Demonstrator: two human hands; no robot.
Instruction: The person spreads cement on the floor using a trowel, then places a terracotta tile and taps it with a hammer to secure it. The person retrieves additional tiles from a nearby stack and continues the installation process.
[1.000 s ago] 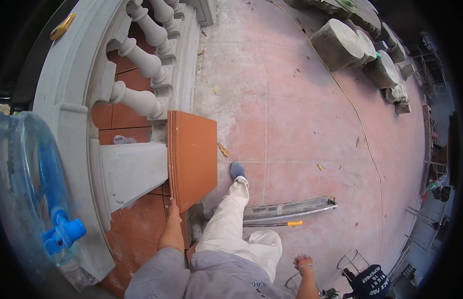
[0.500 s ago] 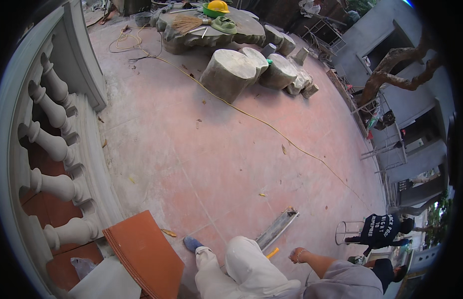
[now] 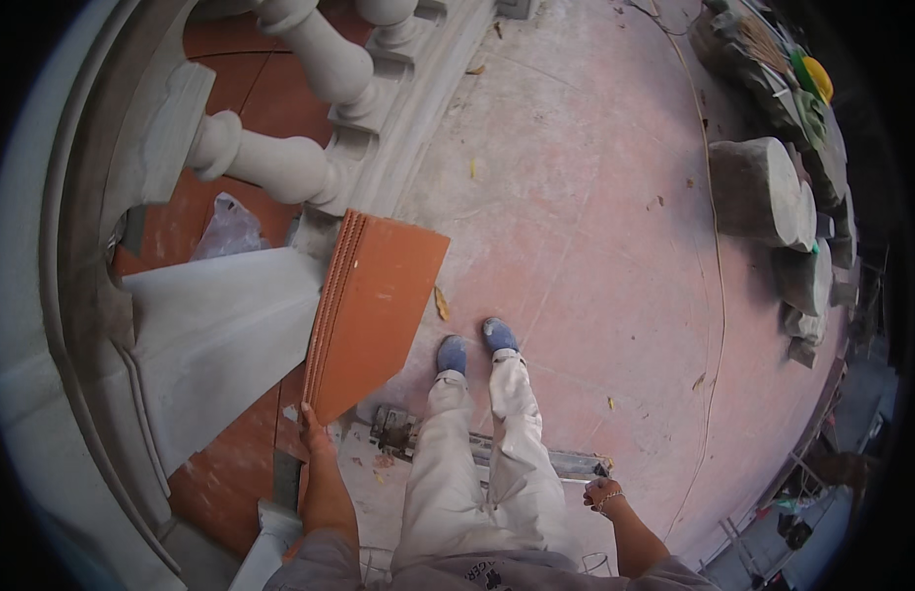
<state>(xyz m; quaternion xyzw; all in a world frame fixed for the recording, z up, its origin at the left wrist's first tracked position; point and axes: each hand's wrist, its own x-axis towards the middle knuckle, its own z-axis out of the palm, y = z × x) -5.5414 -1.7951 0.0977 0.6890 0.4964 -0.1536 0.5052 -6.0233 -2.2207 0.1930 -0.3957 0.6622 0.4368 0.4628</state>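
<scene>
A stack of large terracotta tiles (image 3: 384,305) leans at my left, its several thin edges facing the balustrade. My left hand (image 3: 313,426) is at the near lower corner of the stack, fingers closed against the tile edges. My right hand (image 3: 603,494), with a bracelet at the wrist, hangs over the floor with its fingers curled; nothing shows in it. Just beyond it lies one end of a long metal-railed tool, seemingly a tile cutter (image 3: 576,463), partly hidden behind my legs.
A pale balustrade with rounded balusters (image 3: 280,165) runs along the left. Near it are a grey-white slab (image 3: 221,325) and a clear plastic bag (image 3: 229,229). A yellow cord (image 3: 716,295) crosses the dusty red floor. Stump-shaped stools (image 3: 758,187) stand at the right.
My view has turned left and down toward the tile stack. My left hand has come into view at the tiles. Both my feet now show, and the people at the right have left the view.
</scene>
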